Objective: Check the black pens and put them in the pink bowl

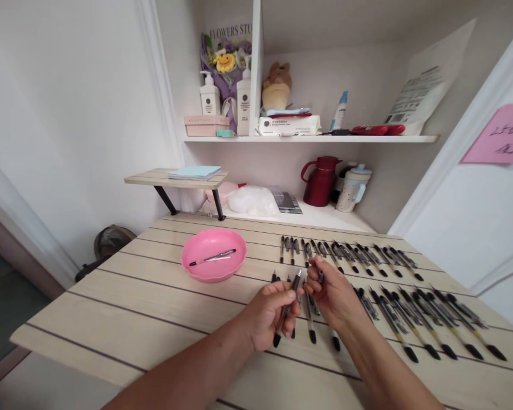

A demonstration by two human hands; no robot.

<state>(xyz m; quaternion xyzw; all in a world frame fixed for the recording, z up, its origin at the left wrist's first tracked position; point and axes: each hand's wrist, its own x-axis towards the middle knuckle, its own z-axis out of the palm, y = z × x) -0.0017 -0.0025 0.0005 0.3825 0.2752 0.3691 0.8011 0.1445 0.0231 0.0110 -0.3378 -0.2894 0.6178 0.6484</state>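
My left hand (269,316) is closed round a black pen (287,307), held upright and tilted above the wooden table (154,307). My right hand (331,290) is right beside it, fingers pinched at the pen's upper end on a small dark part I cannot make out. Under and to the right of both hands lie two rows of several black pens (410,319) on the table. A pink bowl (214,262) to the left of my hands holds one pen (211,257).
A small raised shelf (175,179) with a notepad stands at the table's back left. Behind the table are a red jug (320,181), a cup and a plastic bag. The wall shelf (308,138) carries bottles, a box and a plush toy.
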